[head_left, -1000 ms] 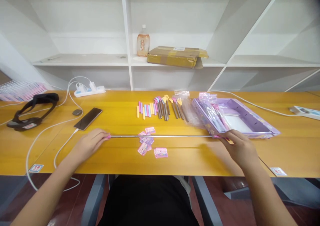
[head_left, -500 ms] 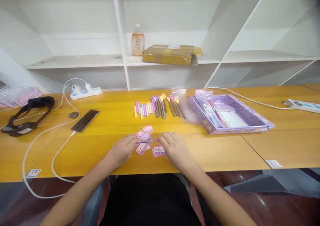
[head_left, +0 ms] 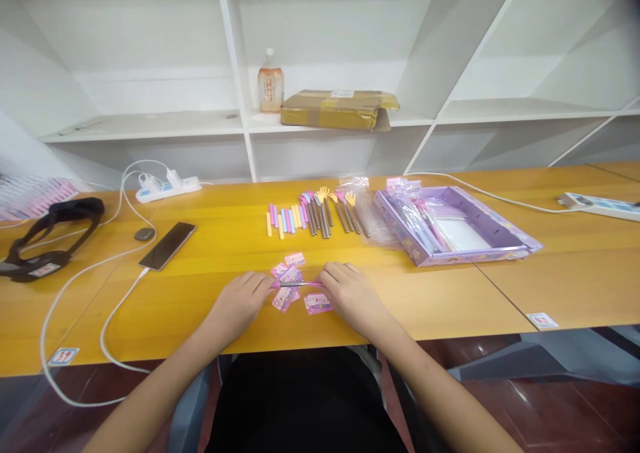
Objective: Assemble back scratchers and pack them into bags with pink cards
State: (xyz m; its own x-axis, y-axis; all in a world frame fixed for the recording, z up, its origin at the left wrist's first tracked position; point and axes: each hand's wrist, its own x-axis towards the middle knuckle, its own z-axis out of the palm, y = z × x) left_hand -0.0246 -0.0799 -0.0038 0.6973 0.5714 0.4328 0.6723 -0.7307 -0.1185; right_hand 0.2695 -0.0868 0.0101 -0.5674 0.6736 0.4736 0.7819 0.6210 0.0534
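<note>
At our far left lie the headset (head_left: 37,263) and the phone (head_left: 168,246), with the white cable (head_left: 95,261) looping near our left forearm (head_left: 170,359). If that forearm swings outward, it could catch the cable and drag the phone.

Next comes our left hand (head_left: 243,299), its fingers closed on the pink left end of the rod (head_left: 291,284). The rod spans the gap between our hands, over the cards (head_left: 284,299); whether it touches them we cannot tell. An uneven pull could let one end slip from our fingers, and dipping it could scatter the cards. The rod's long axis runs left to right, roughly along the table's (head_left: 425,306) near edge, its thinner end pointing to our right hand (head_left: 350,296).

Beyond the rod, the sticks (head_left: 286,221) lie in a row, then the scratchers (head_left: 323,216); a long reach forward might knock them askew.

Our right hand pinches the pink right end; its fingers hide whatever lies inside. Farther right are the plastic bag (head_left: 373,221) and the purple box (head_left: 500,225), well apart from our grip.
</note>
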